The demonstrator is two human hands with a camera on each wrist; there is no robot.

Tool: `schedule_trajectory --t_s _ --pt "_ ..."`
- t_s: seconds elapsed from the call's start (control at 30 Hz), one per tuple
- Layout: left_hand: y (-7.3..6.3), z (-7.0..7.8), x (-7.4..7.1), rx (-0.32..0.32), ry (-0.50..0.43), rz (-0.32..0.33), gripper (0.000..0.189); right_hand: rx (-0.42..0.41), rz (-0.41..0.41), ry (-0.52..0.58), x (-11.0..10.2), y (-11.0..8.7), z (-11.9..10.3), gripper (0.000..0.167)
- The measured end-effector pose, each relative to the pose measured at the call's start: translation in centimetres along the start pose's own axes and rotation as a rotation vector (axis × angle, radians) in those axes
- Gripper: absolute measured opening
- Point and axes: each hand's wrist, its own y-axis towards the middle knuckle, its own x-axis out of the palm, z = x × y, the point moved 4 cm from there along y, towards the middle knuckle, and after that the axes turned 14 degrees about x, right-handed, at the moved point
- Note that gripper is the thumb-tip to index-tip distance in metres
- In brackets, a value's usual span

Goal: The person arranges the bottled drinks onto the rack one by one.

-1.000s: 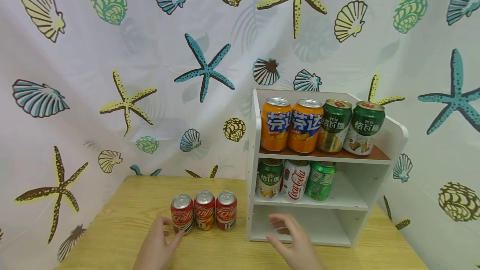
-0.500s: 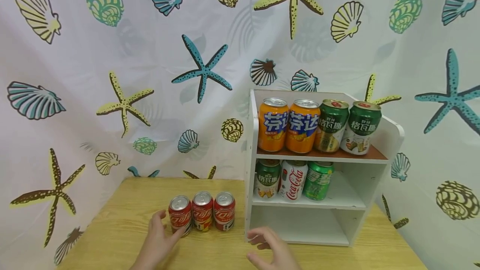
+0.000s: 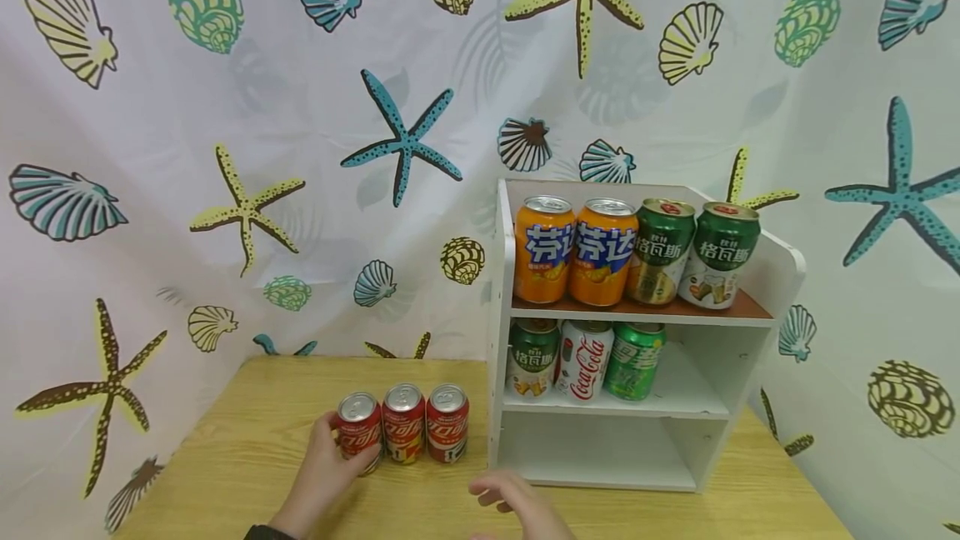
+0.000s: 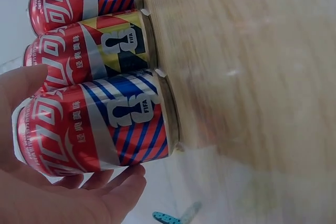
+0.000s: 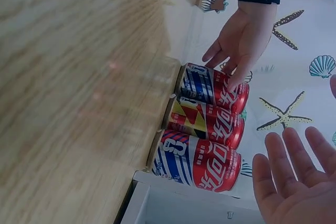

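Red cylindrical metal can [image 3: 358,430]: farthest left of white three-tier shelf [image 3: 600,444]. Left hand [image 3: 330,463] curled round it; right hand [image 3: 521,507] loose, empty, before shelf. I'd expect weighty, stiff, slick; hold mid-body.

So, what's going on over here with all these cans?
A person's left hand grips the leftmost red can. The middle red can and the right-hand red can stand beside it on the wooden table. The right hand is open and holds nothing. The white shelf bears four cans on top and three more cans below.
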Motion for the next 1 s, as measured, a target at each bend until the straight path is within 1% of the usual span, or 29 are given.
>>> schedule_trajectory --t_s 0.2,0.3,0.43,0.53,0.67,0.87,0.93,1.0 --pt "0.79 -0.22 0.57 0.006 -0.020 0.014 0.089 0.025 -0.015 -0.003 0.01 0.06 0.21 0.041" --pt "0.95 -0.22 0.70 0.002 -0.013 0.019 0.089 0.007 -0.027 -0.005 0.03 -0.02 0.28 0.042" --pt "1.06 -0.28 0.69 0.000 -0.006 0.031 0.083 0.003 -0.035 -0.002 0.13 -0.05 0.48 0.042" --pt "1.09 -0.37 0.59 -0.001 0.009 0.044 0.077 0.010 -0.028 0.000 0.21 -0.02 0.56 0.041" --pt "1.10 -0.47 0.43 -0.011 0.032 0.057 0.073 0.008 -0.005 -0.009 0.26 -0.05 0.51 0.040" --pt "0.91 -0.57 0.16 -0.015 0.041 0.059 0.074 -0.006 0.017 -0.018 0.10 -0.06 0.51 0.040" --pt "0.83 -0.66 0.12 -0.017 0.045 0.053 0.075 0.002 0.027 -0.025 -0.09 0.00 0.58 0.042" --pt "0.68 -0.72 0.08 -0.018 0.046 0.048 0.075 0.002 0.050 -0.033 -0.46 0.05 0.61 0.043"
